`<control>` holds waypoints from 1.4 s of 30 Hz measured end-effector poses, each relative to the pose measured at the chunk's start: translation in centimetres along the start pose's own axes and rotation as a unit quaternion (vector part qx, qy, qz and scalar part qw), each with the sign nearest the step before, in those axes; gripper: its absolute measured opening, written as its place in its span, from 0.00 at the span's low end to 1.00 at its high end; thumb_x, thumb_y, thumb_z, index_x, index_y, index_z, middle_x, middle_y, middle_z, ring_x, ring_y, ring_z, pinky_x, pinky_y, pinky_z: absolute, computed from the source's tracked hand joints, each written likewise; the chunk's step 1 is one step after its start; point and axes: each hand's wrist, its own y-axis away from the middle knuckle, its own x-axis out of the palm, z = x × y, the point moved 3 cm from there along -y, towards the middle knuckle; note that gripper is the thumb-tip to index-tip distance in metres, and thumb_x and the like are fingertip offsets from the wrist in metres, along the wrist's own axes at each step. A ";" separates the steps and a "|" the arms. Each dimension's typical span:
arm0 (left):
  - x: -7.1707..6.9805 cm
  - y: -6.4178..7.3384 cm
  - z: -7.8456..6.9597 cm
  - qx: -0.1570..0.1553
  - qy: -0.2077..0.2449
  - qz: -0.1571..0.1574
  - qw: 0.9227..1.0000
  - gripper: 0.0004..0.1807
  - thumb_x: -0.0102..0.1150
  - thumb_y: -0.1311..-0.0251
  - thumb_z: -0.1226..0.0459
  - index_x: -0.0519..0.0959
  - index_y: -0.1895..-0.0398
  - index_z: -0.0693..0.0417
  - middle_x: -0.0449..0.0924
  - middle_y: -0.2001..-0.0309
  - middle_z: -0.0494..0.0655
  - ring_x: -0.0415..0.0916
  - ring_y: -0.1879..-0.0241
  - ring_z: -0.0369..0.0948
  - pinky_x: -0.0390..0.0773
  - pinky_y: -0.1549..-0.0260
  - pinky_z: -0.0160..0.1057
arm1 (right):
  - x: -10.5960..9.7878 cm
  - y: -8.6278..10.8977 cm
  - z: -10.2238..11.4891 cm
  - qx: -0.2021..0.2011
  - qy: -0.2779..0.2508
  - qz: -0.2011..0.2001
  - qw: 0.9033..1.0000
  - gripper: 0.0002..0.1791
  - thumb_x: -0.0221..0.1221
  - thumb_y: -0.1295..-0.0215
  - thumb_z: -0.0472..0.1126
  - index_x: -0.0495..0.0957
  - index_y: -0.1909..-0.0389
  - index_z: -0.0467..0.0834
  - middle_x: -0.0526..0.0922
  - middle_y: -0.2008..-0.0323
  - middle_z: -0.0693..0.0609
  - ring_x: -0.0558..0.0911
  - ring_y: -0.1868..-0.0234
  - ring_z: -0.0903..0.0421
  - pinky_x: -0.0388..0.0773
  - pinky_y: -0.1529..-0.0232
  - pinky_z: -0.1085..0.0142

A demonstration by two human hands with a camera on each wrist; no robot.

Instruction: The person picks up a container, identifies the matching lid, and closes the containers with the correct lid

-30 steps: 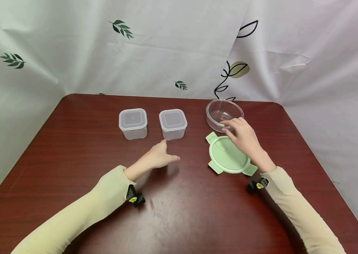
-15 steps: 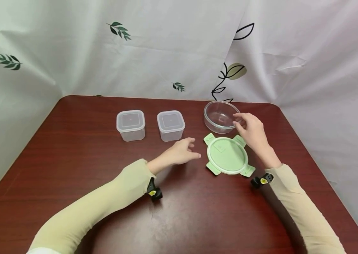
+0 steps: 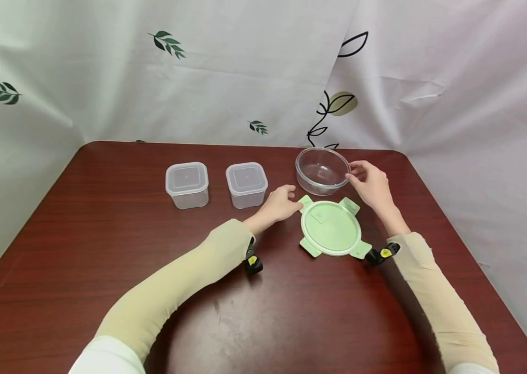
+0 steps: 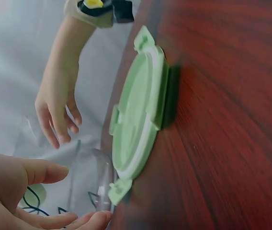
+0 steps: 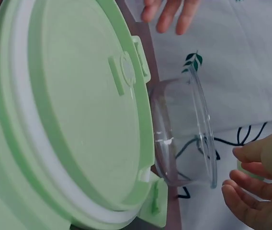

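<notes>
A round clear glass bowl (image 3: 321, 174) stands near the far right of the table. In front of it lies a round green lid (image 3: 331, 227) with flaps folded out and a white ring along its edge. My right hand (image 3: 372, 186) hovers at the bowl's right rim, fingers bent and spread; the right wrist view shows a gap between its fingertips and the glass (image 5: 188, 139). To the bowl's left, my left hand (image 3: 280, 203) reaches with thumb and fingers apart, near one lid flap. Nothing lies between its fingers in the left wrist view.
Two square clear plastic containers with lids stand left of the bowl: one at the left (image 3: 187, 184) and one in the middle (image 3: 247, 184), close to my left hand. The dark red table (image 3: 104, 234) meets a white leaf-print cloth (image 3: 216, 78) behind.
My left hand has moved right and forward, from before the middle container toward the bowl. My right hand has shifted from over the bowl's front to its right side.
</notes>
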 end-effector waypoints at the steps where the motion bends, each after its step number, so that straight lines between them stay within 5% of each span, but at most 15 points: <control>1: 0.1 -0.3 0.1 -0.002 -0.001 -0.001 1.000 0.31 0.58 0.39 0.64 0.65 0.32 0.62 0.75 0.40 0.58 0.71 0.37 0.48 0.70 0.38 0.43 | 0.0 0.0 -0.2 0.007 0.001 0.002 1.000 0.19 0.59 0.35 0.39 0.75 0.46 0.35 0.82 0.59 0.37 0.82 0.59 0.43 0.73 0.59 0.59; 12: 1.0 -2.3 0.5 -0.023 -0.001 -0.002 1.000 0.30 0.57 0.41 0.65 0.68 0.34 0.62 0.77 0.41 0.56 0.71 0.38 0.47 0.71 0.39 0.41 | -0.3 0.6 -1.6 0.042 0.010 0.035 0.998 0.20 0.59 0.34 0.40 0.74 0.45 0.35 0.82 0.58 0.36 0.81 0.57 0.42 0.73 0.59 0.58; 28: 1.4 -3.8 0.3 -0.026 -0.072 0.008 0.997 0.26 0.58 0.45 0.67 0.74 0.40 0.63 0.82 0.49 0.55 0.77 0.45 0.47 0.75 0.45 0.40 | 0.0 1.8 -3.9 0.077 0.043 0.190 0.978 0.19 0.60 0.35 0.44 0.77 0.49 0.35 0.82 0.60 0.38 0.80 0.63 0.50 0.73 0.64 0.67; 42: 1.7 -4.4 0.6 -0.044 -0.084 0.013 0.995 0.24 0.60 0.44 0.67 0.76 0.42 0.60 0.83 0.49 0.51 0.76 0.47 0.45 0.76 0.48 0.38 | 1.0 1.8 -3.9 0.046 0.045 0.229 0.971 0.16 0.58 0.35 0.41 0.81 0.52 0.35 0.83 0.62 0.42 0.77 0.63 0.53 0.71 0.64 0.69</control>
